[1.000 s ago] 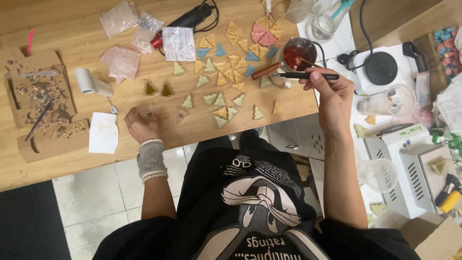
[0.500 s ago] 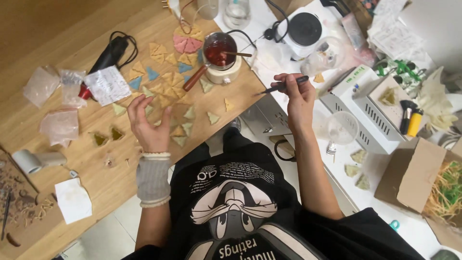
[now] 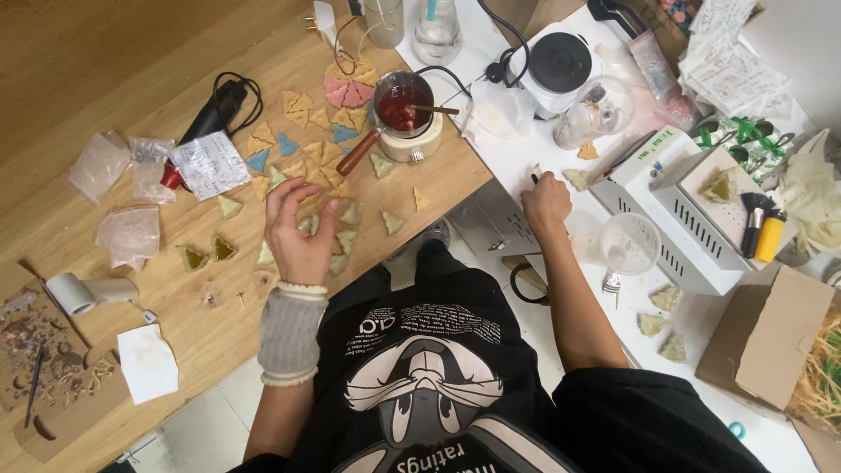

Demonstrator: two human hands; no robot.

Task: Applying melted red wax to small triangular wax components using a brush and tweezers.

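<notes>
Triangles (image 3: 350, 214) lie under left hand (image 3: 298, 235); right hand (image 3: 545, 200) grips a tool.

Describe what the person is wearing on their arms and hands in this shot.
Both hands are bare, no gloves. The left hand has a pale beaded bracelet at the wrist, above a grey ribbed knit wrist warmer covering part of the forearm. The right hand and forearm carry nothing. Black short sleeves of a printed T-shirt end at the upper arms.

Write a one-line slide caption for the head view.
Left hand spread over triangular pieces on wooden table; right hand fisted on white counter.
</notes>
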